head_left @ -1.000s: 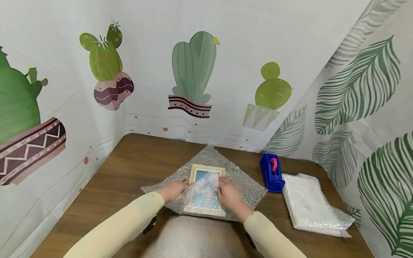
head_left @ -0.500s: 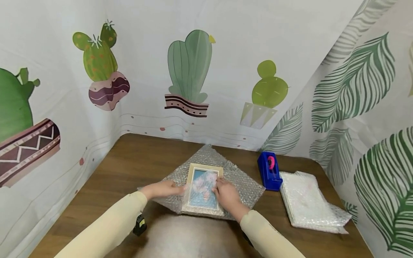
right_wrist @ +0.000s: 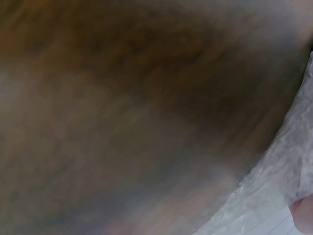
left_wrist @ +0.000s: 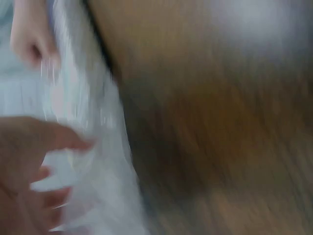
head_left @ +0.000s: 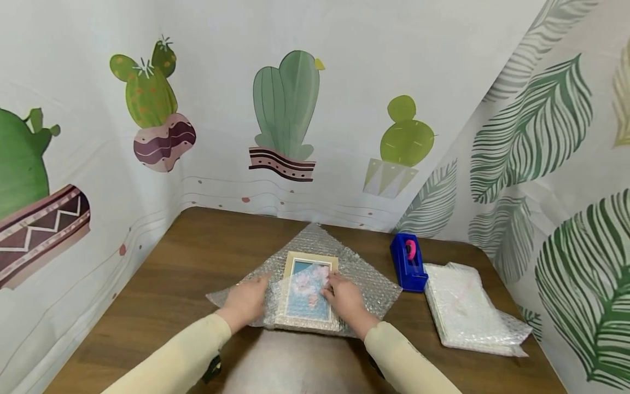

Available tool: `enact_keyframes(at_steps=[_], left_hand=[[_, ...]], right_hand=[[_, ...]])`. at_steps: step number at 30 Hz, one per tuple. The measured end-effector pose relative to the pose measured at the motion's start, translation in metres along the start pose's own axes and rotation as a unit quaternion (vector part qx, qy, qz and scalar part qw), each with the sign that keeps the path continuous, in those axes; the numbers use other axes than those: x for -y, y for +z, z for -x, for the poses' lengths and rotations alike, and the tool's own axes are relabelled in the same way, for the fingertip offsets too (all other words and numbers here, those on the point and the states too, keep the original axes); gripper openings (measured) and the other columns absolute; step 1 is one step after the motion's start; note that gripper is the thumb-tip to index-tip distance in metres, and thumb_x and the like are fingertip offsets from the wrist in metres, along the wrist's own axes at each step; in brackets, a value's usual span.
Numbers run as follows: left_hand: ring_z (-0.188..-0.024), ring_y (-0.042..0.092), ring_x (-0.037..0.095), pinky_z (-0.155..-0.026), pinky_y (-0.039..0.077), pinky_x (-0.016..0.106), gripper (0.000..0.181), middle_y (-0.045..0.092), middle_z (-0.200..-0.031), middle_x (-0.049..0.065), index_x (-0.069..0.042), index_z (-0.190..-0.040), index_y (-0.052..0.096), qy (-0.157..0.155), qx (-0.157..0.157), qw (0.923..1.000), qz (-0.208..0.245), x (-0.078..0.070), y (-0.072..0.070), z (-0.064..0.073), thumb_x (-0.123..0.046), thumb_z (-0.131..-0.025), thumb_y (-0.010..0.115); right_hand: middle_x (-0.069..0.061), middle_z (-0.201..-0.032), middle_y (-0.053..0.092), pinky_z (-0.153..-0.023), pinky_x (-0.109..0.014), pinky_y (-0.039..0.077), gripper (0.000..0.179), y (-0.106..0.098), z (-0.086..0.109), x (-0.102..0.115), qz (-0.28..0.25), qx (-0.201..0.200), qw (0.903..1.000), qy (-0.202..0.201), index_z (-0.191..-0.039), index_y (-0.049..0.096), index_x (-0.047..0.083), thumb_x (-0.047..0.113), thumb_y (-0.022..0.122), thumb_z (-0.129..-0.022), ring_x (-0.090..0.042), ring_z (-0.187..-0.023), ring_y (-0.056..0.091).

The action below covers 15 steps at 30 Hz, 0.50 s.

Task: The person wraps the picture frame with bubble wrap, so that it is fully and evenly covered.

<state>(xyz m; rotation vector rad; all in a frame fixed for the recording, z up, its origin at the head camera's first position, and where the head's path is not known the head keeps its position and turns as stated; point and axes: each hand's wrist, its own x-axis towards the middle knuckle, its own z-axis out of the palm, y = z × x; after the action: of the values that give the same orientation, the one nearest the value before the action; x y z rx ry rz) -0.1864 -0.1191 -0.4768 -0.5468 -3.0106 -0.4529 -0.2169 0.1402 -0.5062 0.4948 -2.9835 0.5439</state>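
A cream-bordered picture frame lies on a sheet of bubble wrap, with a clear flap folded over most of its front. My right hand holds the flap against the frame's right side, fingers bent. At the left my left hand is over the sheet's left corner, apart from the frame. The left wrist view is blurred, but its thumb and fingers look spread above the wrap. In the right wrist view only a fingertip shows beside the wrap.
A blue tape dispenser with a pink core stands right of the sheet. Beyond it lies a bubble-wrapped flat package. The wooden table meets a cactus-printed cloth at the back.
My left hand has let go of the frame's left edge and moved left onto the wrap's left corner. The right hand has stayed on the flap and frame.
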Motion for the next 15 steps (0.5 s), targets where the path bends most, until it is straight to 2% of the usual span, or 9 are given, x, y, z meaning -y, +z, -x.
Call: enact_keyframes(at_steps=[2, 3, 4, 5, 6, 8, 11, 13, 15], left_hand=[[-0.114, 0.069, 0.035, -0.092, 0.06, 0.051, 0.061, 0.07, -0.127, 0.018, -0.001, -0.135, 0.06, 0.071, -0.073, 0.9923, -0.071, -0.018, 0.007, 0.003, -0.005, -0.076, 0.076], [-0.117, 0.068, 0.034, -0.096, 0.059, 0.049, 0.058, 0.069, -0.129, 0.017, -0.002, -0.135, 0.061, 0.112, -0.101, 0.9842, -0.092, -0.027, 0.011, 0.005, -0.007, -0.08, 0.076], [-0.121, 0.067, 0.033, -0.1, 0.057, 0.049, 0.052, 0.069, -0.131, 0.016, -0.003, -0.135, 0.062, 0.147, -0.114, 0.9767, -0.107, -0.035, 0.015, 0.006, -0.011, -0.085, 0.074], [-0.126, 0.065, 0.031, -0.105, 0.055, 0.048, 0.051, 0.068, -0.135, 0.015, -0.003, -0.139, 0.06, 0.174, -0.103, 0.9734, -0.108, -0.042, 0.017, 0.007, -0.015, -0.09, 0.071], [-0.131, 0.063, 0.03, -0.108, 0.054, 0.046, 0.05, 0.066, -0.14, 0.014, -0.003, -0.14, 0.059, 0.191, -0.076, 0.9731, -0.104, -0.048, 0.02, 0.008, -0.018, -0.094, 0.067], [-0.137, 0.058, 0.03, -0.112, 0.05, 0.044, 0.047, 0.061, -0.147, 0.014, -0.003, -0.145, 0.056, 0.196, -0.013, 0.9774, -0.079, -0.057, 0.026, 0.009, -0.023, -0.102, 0.057], [-0.146, 0.049, 0.03, -0.119, 0.043, 0.046, 0.051, 0.051, -0.157, 0.013, -0.004, -0.151, 0.049, 0.157, 0.062, 0.9846, -0.046, -0.061, 0.033, 0.01, -0.028, -0.107, 0.047], [-0.15, 0.045, 0.03, -0.122, 0.039, 0.048, 0.053, 0.046, -0.161, 0.012, -0.004, -0.154, 0.045, 0.134, 0.086, 0.9867, -0.032, -0.06, 0.037, 0.01, -0.031, -0.108, 0.044], [-0.152, 0.041, 0.03, -0.124, 0.036, 0.049, 0.055, 0.043, -0.163, 0.012, -0.005, -0.155, 0.043, 0.126, 0.095, 0.9871, -0.024, -0.059, 0.04, 0.009, -0.033, -0.108, 0.044]], right_hand=[[-0.022, -0.142, 0.063, -0.097, -0.047, 0.057, 0.017, 0.0, 0.0, 0.0, 0.003, -0.004, 1.0, 0.001, -0.084, 0.067, 0.013, 0.025, 0.072, -0.095, -0.037, -0.136, 0.058], [-0.022, -0.14, 0.064, -0.099, -0.048, 0.056, 0.015, 0.0, 0.0, 0.0, 0.006, -0.009, 0.9999, 0.0, -0.087, 0.069, 0.012, 0.025, 0.073, -0.095, -0.037, -0.135, 0.059], [-0.022, -0.139, 0.065, -0.101, -0.048, 0.055, 0.015, 0.0, 0.0, 0.0, 0.008, -0.015, 0.9999, -0.001, -0.088, 0.07, 0.012, 0.025, 0.073, -0.095, -0.037, -0.134, 0.06], [-0.022, -0.138, 0.066, -0.101, -0.048, 0.056, 0.015, 0.001, 0.0, -0.001, 0.011, -0.019, 0.9998, -0.001, -0.088, 0.071, 0.012, 0.025, 0.074, -0.094, -0.036, -0.133, 0.061], [-0.021, -0.136, 0.067, -0.102, -0.048, 0.055, 0.015, 0.002, -0.001, -0.001, 0.013, -0.025, 0.9996, -0.003, -0.088, 0.071, 0.011, 0.025, 0.074, -0.094, -0.037, -0.132, 0.062], [-0.021, -0.133, 0.069, -0.103, -0.048, 0.055, 0.016, 0.003, -0.002, -0.001, 0.018, -0.035, 0.9992, -0.007, -0.086, 0.07, 0.011, 0.025, 0.076, -0.092, -0.037, -0.13, 0.064], [-0.02, -0.133, 0.07, -0.102, -0.047, 0.056, 0.017, 0.006, -0.003, -0.002, 0.023, -0.038, 0.9989, -0.011, -0.086, 0.068, 0.011, 0.025, 0.076, -0.092, -0.036, -0.128, 0.065], [-0.022, -0.131, 0.07, -0.102, -0.047, 0.056, 0.017, 0.007, -0.004, -0.003, 0.024, -0.04, 0.9988, -0.017, -0.089, 0.069, 0.009, 0.025, 0.077, -0.091, -0.037, -0.127, 0.065], [-0.022, -0.131, 0.07, -0.102, -0.047, 0.056, 0.017, 0.007, -0.005, -0.003, 0.024, -0.039, 0.9988, -0.018, -0.091, 0.069, 0.009, 0.025, 0.077, -0.091, -0.037, -0.128, 0.065]])
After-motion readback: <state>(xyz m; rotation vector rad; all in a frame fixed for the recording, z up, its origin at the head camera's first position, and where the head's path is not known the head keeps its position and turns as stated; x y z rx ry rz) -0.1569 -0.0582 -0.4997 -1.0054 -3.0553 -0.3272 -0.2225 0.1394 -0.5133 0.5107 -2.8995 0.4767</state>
